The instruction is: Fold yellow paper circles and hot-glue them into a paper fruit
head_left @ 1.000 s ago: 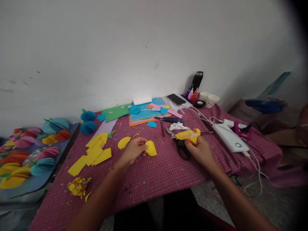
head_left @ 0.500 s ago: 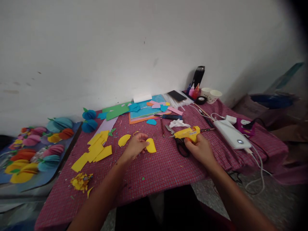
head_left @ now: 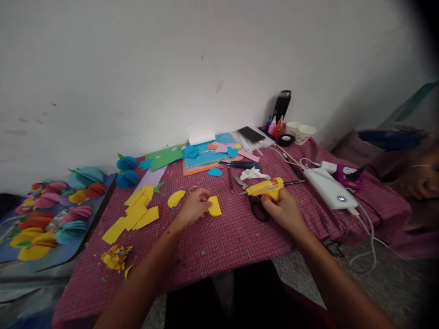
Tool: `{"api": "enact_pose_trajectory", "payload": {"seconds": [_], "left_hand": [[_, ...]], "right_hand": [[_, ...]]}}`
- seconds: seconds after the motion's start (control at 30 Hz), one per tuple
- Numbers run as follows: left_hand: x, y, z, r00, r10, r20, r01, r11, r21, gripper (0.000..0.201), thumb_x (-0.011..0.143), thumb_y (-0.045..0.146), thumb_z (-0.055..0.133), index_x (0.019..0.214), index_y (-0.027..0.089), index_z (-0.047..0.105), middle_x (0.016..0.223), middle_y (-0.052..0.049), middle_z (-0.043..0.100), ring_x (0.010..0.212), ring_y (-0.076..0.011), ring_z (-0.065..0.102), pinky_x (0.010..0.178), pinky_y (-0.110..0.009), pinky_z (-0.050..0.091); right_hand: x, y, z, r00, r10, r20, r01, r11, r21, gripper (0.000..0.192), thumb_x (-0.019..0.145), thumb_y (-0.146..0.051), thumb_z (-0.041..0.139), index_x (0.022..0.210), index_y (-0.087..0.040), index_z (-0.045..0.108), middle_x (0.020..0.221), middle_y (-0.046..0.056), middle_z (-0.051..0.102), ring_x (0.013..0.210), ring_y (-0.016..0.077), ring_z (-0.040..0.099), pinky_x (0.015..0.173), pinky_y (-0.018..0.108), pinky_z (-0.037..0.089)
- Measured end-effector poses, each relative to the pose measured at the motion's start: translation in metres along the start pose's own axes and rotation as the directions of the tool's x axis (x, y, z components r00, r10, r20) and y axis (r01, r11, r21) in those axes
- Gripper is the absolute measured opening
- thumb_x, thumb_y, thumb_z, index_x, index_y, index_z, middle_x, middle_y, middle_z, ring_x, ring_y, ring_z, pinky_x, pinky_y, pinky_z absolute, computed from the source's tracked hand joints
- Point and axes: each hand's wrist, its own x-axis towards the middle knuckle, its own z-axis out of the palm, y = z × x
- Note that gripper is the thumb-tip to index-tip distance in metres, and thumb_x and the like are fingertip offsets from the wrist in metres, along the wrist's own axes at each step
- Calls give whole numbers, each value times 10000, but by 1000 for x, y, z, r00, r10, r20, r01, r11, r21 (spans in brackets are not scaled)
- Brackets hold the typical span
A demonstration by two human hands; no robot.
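While the left hand [head_left: 194, 208] is closed on a folded yellow paper piece [head_left: 215, 206] mid-counter [head_left: 222, 242], the glue gun [head_left: 265, 188] is gripped by the right hand [head_left: 284, 211] over black scissors [head_left: 255, 208]; bare cloth is left toward the near edge.

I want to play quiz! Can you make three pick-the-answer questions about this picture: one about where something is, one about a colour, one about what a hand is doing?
1. Where are the scissors?
A. under the glue gun
B. on the floor
C. in a cup

2. What colour is the paper piece at the left hand?
A. green
B. yellow
C. pink

3. What is the right hand doing?
A. lying flat on the cloth
B. lifting a cup
C. gripping the glue gun

Answers: 1 A, the black handles lie just below the gun; 2 B, it is yellow; 3 C, the fingers wrap the gun's handle.
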Motion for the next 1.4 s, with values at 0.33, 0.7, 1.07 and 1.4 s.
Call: {"api": "enact_pose_trajectory", "payload": {"seconds": [0.33,0.7,1.07,1.4], "left_hand": [[-1,2,-1,997,80,-6,-78,987,143,241,792,100,622,1020,172,593,690,52,565,461,-66,505,420,-168,329],[1,-1,0,996,90,-12,-86,980,181,231,763,94,628,977,178,601,691,45,578,456,-74,495,424,-183,323],[3,-5,-1,988,155,-17,-147,962,231,216,739,107,636,945,172,634,699,31,593,521,-89,510,483,-192,323],[3,-7,-2,983,183,-11,-175,957,231,179,728,105,635,888,180,610,678,39,581,533,-92,504,492,-197,315]], "right_hand": [[-1,-5,-3,1000,7,10,-7,1000,-4,291,799,-486,624,820,-208,541,686,36,644,564,186,563,518,285,359],[-1,2,0,1000,9,9,-9,1000,12,303,792,-499,629,830,-204,572,728,55,680,583,191,580,538,284,404],[-1,-3,-2,1000,16,17,-16,1000,22,298,799,-489,626,828,-200,562,752,64,687,614,207,606,553,293,407],[-2,-7,-3,1000,-8,10,8,998,56,291,796,-474,631,850,-191,589,764,55,686,625,199,600,565,294,424]]}}
